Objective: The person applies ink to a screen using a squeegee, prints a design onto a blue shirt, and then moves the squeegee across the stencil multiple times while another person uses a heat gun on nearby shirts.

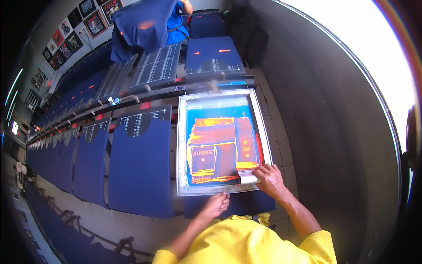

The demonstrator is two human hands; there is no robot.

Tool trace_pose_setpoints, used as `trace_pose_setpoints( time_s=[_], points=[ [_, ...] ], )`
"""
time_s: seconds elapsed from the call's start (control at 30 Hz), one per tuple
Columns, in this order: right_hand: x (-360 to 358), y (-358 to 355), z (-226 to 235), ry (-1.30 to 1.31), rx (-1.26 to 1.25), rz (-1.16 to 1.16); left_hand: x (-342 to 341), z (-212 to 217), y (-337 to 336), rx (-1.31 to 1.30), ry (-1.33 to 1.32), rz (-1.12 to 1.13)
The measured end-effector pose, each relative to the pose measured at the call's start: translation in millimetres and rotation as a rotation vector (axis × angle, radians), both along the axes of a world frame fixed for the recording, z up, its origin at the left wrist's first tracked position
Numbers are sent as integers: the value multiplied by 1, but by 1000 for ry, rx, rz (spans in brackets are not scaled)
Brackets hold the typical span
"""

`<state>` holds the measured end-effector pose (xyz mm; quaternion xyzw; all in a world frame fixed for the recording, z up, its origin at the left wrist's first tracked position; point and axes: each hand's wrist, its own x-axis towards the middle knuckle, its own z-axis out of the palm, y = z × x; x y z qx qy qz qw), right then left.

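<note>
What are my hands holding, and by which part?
Your right hand holds the pale squeegee by its right end; whether your left hand grips the frame can't be told.

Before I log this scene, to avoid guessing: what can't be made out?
All in the head view:
Squeegee: part of its handle, covered by the right hand.
Left hand: palm, hidden by its own curled fingers.
Dark-blue cloth under the screen frame: mostly covered by the frame.
Co-worker: head, cut off by the upper edge.
Far wall pictures: details too small.
</note>
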<state>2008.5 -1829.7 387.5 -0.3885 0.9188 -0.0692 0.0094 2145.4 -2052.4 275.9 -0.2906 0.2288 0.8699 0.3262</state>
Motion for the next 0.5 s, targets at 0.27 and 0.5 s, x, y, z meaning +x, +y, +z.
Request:
trace_pose_setpoints(
  time_s=[0.27, 0.5],
  points=[
    [-9, -8, -14, 93, -80, -45, -2, -11, -3, 123, -45, 40],
    [-5, 2, -36, 129, -86, -43, -6, 21, -1, -152, 35, -115]
  ],
)
